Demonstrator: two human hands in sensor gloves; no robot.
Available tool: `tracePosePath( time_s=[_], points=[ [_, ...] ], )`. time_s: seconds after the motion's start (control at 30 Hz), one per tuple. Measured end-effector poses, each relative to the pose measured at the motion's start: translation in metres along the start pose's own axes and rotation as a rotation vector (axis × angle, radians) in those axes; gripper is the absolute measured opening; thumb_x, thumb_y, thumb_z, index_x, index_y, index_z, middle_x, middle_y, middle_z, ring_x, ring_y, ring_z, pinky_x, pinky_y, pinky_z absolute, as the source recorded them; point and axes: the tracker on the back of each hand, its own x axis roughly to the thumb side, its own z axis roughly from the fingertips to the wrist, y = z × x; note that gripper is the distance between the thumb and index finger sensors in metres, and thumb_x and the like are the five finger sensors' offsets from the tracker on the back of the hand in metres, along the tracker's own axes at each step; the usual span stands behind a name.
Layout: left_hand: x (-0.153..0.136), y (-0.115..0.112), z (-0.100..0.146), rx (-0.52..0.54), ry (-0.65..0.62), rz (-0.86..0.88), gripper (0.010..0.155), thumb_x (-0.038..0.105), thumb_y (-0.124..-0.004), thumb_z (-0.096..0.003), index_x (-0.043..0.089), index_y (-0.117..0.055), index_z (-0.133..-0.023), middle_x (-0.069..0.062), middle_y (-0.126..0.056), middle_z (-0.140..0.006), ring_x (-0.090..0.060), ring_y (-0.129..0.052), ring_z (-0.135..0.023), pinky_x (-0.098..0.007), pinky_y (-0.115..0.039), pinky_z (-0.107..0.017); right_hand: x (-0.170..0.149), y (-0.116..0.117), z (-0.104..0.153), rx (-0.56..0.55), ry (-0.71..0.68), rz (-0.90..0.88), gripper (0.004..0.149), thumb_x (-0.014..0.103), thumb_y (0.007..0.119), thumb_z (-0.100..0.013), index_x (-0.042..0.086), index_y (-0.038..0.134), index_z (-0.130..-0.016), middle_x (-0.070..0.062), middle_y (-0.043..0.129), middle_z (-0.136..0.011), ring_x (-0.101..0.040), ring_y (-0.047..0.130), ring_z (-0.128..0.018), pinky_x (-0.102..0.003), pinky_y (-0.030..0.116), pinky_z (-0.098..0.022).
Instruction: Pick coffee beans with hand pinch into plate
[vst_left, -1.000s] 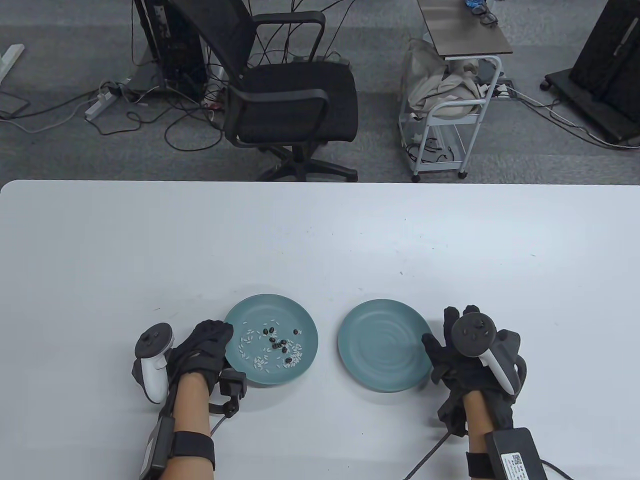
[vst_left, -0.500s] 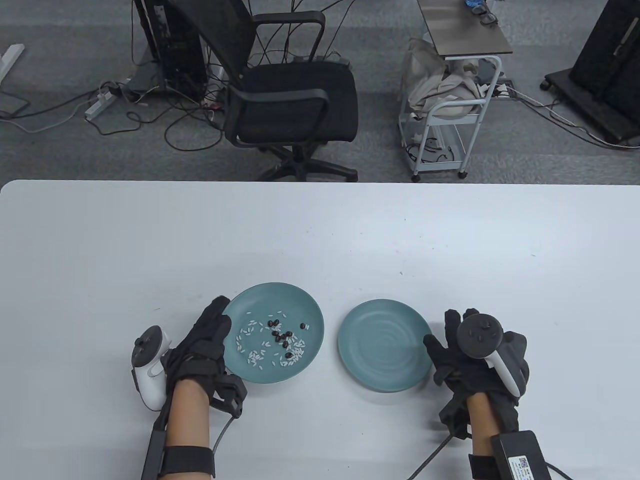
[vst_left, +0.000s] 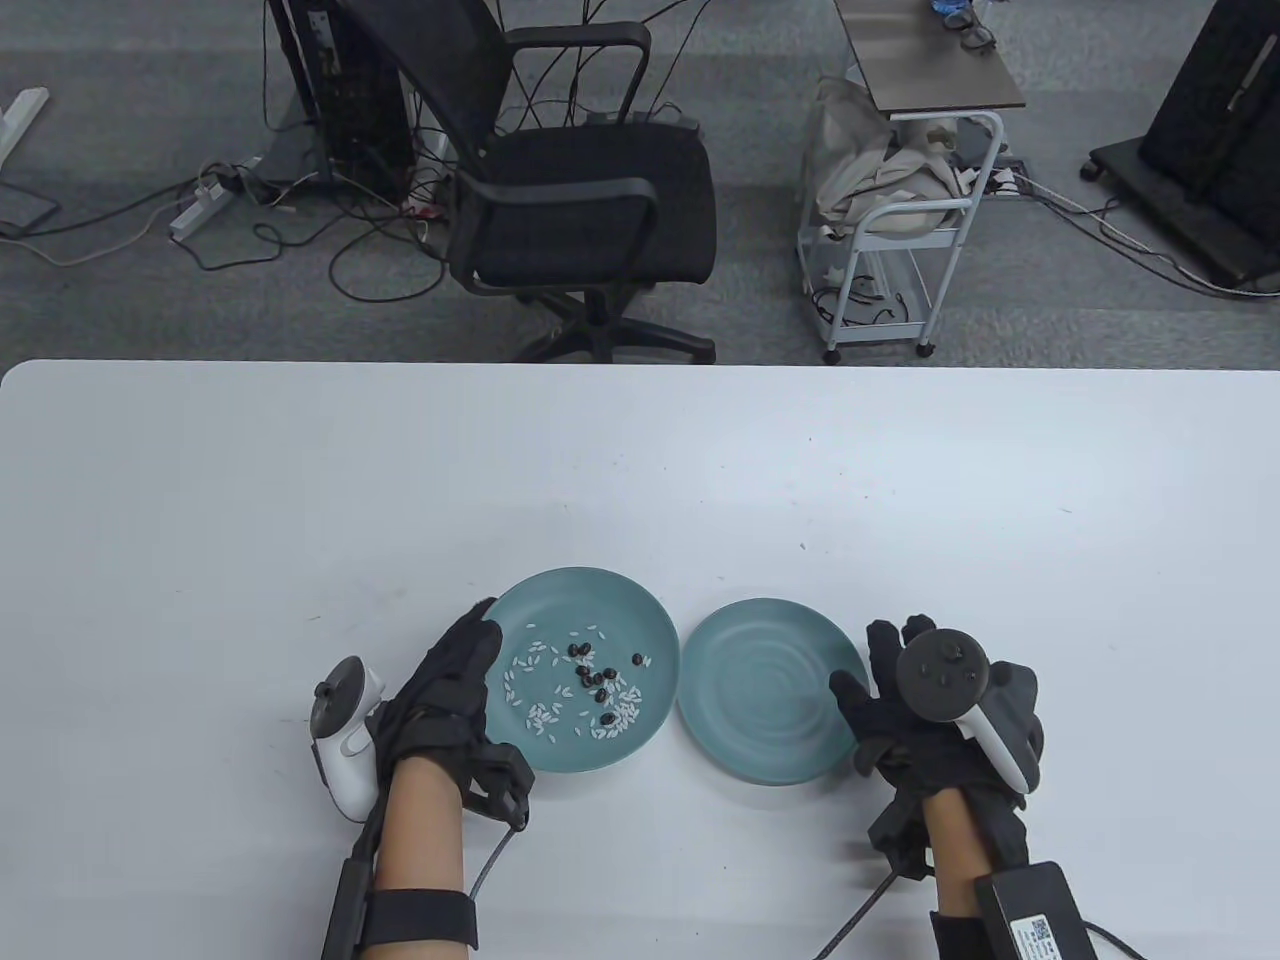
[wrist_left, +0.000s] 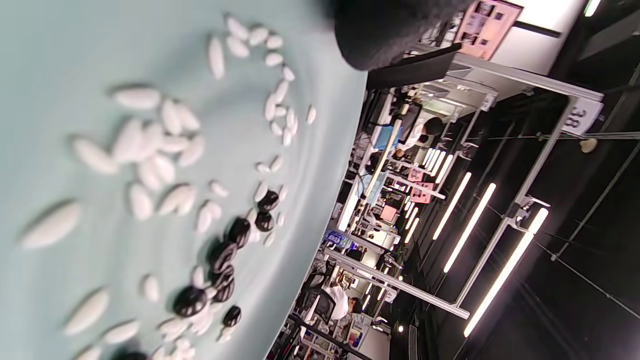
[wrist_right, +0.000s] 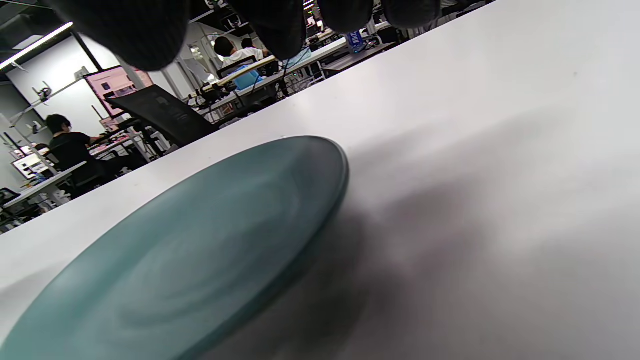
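At the lower left of the table view, the left hand (vst_left: 440, 700) lies along the left rim of the left plate (vst_left: 640, 620), with fingers straight and close together, pointing up toward the top of the frame and touching the rim; they pinch nothing. On this plate the dark coffee beans (vst_left: 598, 682) sit in a small cluster right of its middle, mixed with white rice grains (vst_left: 540, 712). The beans are small ovals, and their long axes point in different directions. Just to the right, the second plate (vst_left: 770, 690) almost touches the first. At the lower right, the right hand (vst_left: 900, 715) rests at this plate's right edge, fingers slightly spread and nearly straight, holding nothing.
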Motion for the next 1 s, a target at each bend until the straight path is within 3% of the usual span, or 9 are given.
tracePosePath(
  time_s=[0.17, 0.3, 0.37, 0.47, 0.57, 0.7, 0.87, 0.93, 1.0],
  points=[
    [0.007, -0.001, 0.002, 0.009, -0.054, -0.072, 0.051, 0.034, -0.069, -0.0685, 0.017, -0.059, -0.116, -0.019, -0.089, -0.1, -0.036, -0.101, -0.076, -0.045, -0.093, -0.048, 0.03, -0.008, 0.01, 0.026, -0.103, -0.013, 0.067, 0.055, 0.065, -0.053, 0.014, 0.064, -0.106, -0.019, 0.058, -0.111, -0.051, 0.057, -0.103, -0.081, 0.033, -0.066],
    [0.003, -0.004, 0.0, -0.012, -0.028, -0.056, 0.051, 0.034, -0.068, -0.0687, 0.016, -0.059, -0.116, -0.02, -0.088, -0.1, -0.036, -0.1, -0.076, -0.046, -0.092, -0.048, 0.077, -0.028, 0.025, -0.066, -0.257, -0.016, 0.052, 0.048, 0.073, -0.053, 0.014, 0.079, -0.092, -0.016, 0.073, -0.099, -0.047, 0.074, -0.089, -0.071, 0.054, -0.067],
    [0.002, -0.006, -0.001, -0.029, -0.014, -0.063, 0.051, 0.035, -0.067, -0.0692, 0.016, -0.057, -0.116, -0.021, -0.086, -0.102, -0.036, -0.099, -0.078, -0.046, -0.091, -0.049, 0.106, -0.037, 0.03, -0.053, -0.309, 0.06, 0.045, 0.045, 0.077, -0.053, 0.015, 0.082, -0.087, -0.015, 0.074, -0.097, -0.045, 0.075, -0.086, -0.068, 0.057, -0.067],
    [0.001, -0.007, -0.005, -0.035, -0.004, -0.085, 0.051, 0.035, -0.066, -0.0694, 0.016, -0.057, -0.116, -0.02, -0.086, -0.102, -0.036, -0.099, -0.078, -0.046, -0.091, -0.049, 0.163, -0.042, 0.035, 0.017, -0.281, 0.283, 0.045, 0.043, 0.077, -0.054, 0.017, 0.08, -0.091, -0.015, 0.069, -0.101, -0.045, 0.071, -0.089, -0.068, 0.056, -0.068],
    [-0.002, -0.005, -0.006, -0.043, 0.016, -0.061, 0.051, 0.035, -0.066, -0.0693, 0.015, -0.057, -0.116, -0.021, -0.086, -0.101, -0.037, -0.099, -0.078, -0.046, -0.091, -0.049, 0.205, -0.026, 0.031, -0.014, -0.309, 0.428, 0.044, 0.042, 0.078, -0.054, 0.018, 0.08, -0.091, -0.014, 0.069, -0.101, -0.045, 0.072, -0.088, -0.067, 0.056, -0.068],
    [0.002, 0.001, -0.004, -0.045, 0.012, -0.068, 0.052, 0.035, -0.066, -0.0694, 0.015, -0.057, -0.116, -0.022, -0.086, -0.101, -0.037, -0.099, -0.077, -0.046, -0.091, -0.049, 0.223, 0.007, 0.021, -0.051, -0.333, 0.562, 0.043, 0.042, 0.079, -0.053, 0.022, 0.08, -0.091, -0.013, 0.067, -0.102, -0.043, 0.071, -0.088, -0.072, 0.05, -0.069],
    [0.002, 0.008, -0.007, -0.037, 0.023, -0.055, 0.052, 0.035, -0.066, -0.0695, 0.015, -0.057, -0.116, -0.021, -0.086, -0.1, -0.036, -0.099, -0.077, -0.046, -0.091, -0.049, 0.225, 0.039, 0.014, -0.063, -0.468, 0.379, 0.041, 0.042, 0.08, -0.051, 0.023, 0.083, -0.088, -0.012, 0.069, -0.098, -0.039, 0.074, -0.079, -0.072, 0.052, -0.067],
    [-0.001, 0.01, -0.008, -0.041, 0.041, -0.049, 0.052, 0.035, -0.066, -0.0697, 0.014, -0.057, -0.117, -0.022, -0.086, -0.1, -0.037, -0.098, -0.077, -0.046, -0.09, -0.049, 0.229, 0.047, 0.013, 0.002, -0.474, 0.402, 0.041, 0.042, 0.08, -0.052, 0.023, 0.083, -0.088, -0.013, 0.069, -0.098, -0.039, 0.074, -0.078, -0.071, 0.053, -0.067],
    [-0.001, 0.01, -0.009, -0.037, 0.044, -0.051, 0.053, 0.035, -0.066, -0.0696, 0.014, -0.057, -0.117, -0.022, -0.086, -0.1, -0.037, -0.099, -0.077, -0.046, -0.091, -0.049, 0.234, 0.051, 0.015, -0.044, -0.499, 0.435, 0.04, 0.041, 0.08, -0.051, 0.023, 0.084, -0.087, -0.012, 0.069, -0.097, -0.038, 0.075, -0.077, -0.07, 0.055, -0.067]
  ],
)
